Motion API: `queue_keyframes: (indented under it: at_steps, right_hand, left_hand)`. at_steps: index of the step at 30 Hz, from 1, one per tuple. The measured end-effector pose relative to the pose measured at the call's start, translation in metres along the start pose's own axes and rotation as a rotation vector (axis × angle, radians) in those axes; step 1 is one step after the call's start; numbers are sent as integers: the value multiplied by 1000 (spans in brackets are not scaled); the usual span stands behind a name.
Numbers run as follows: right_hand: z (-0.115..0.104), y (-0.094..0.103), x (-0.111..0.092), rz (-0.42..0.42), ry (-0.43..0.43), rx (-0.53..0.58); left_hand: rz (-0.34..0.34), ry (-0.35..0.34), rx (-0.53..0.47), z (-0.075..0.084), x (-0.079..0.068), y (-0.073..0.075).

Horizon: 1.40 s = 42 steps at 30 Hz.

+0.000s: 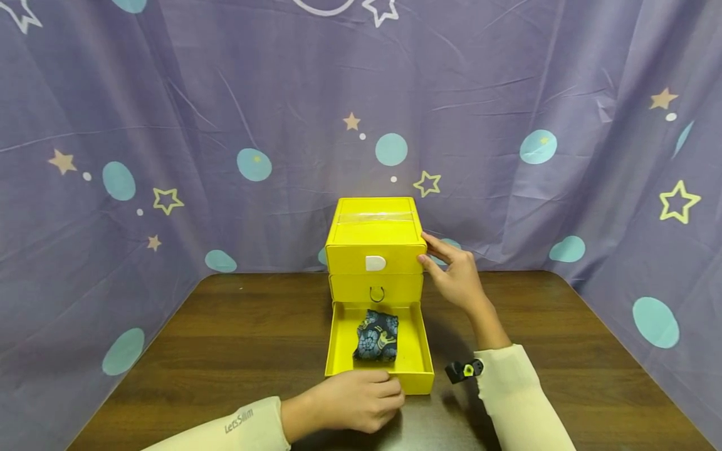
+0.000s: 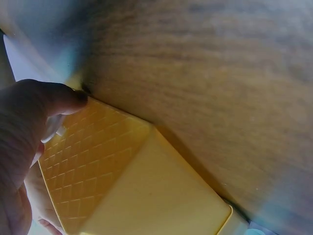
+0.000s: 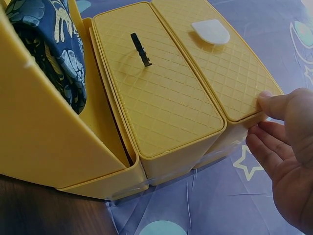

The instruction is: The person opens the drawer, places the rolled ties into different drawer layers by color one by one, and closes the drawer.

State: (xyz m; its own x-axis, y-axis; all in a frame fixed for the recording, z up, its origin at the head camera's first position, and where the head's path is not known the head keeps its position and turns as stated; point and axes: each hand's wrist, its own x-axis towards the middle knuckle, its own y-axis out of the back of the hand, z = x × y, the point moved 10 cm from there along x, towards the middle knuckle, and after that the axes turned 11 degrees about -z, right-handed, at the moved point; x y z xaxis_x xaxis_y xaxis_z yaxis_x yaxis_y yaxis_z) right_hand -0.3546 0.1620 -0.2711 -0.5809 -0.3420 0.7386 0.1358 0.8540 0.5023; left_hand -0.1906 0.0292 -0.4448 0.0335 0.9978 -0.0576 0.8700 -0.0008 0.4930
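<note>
A yellow three-drawer box [image 1: 375,232] stands on the table, its bottom drawer [image 1: 417,383] pulled out toward me. Inside that drawer lies a folded dark blue patterned cloth [image 1: 376,338]. My left hand [image 1: 361,399] grips the drawer's front, fingers curled; its thumb [image 2: 68,99] lies at the edge of the quilted front panel, near a small pale piece [image 2: 53,128] partly hidden by the fingers. At the box's upper right corner, my right hand [image 1: 459,279] holds on with the thumb on the top drawer's front [image 3: 244,83] and the other fingers along the side.
The top drawer has a white tab [image 1: 375,263]; the middle drawer, a dark ring pull [image 3: 141,50]. Clear tape crosses the box's top. Beneath is a dark wooden table [image 1: 254,332], with a purple patterned curtain [image 1: 293,94] behind. A black strap [image 1: 464,371] hangs by the right sleeve.
</note>
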Motion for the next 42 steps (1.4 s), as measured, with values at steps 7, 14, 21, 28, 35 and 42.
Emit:
queue_keyframes:
  at_steps: [7,14,21,28,35,42]
  right_hand:
    - [-2,1,0,1,4,-20]
    - [7,-1,-1,10,-4,-12]
    - [36,-5,-4,14,-3,-9]
    - [38,-5,-4,-4,-9,7]
    - [36,-5,-3,-2,7,0]
    - [24,-4,-3,11,21,-15]
  left_hand:
    - [-16,-4,12,0,-1,-1]
    - [-6,4,14,0,2,1]
    - [18,16,10,-2,2,3]
    - [18,4,18,-2,2,3]
    - [-22,0,19,-5,1,0]
    - [-4,-4,20,-8,0,0]
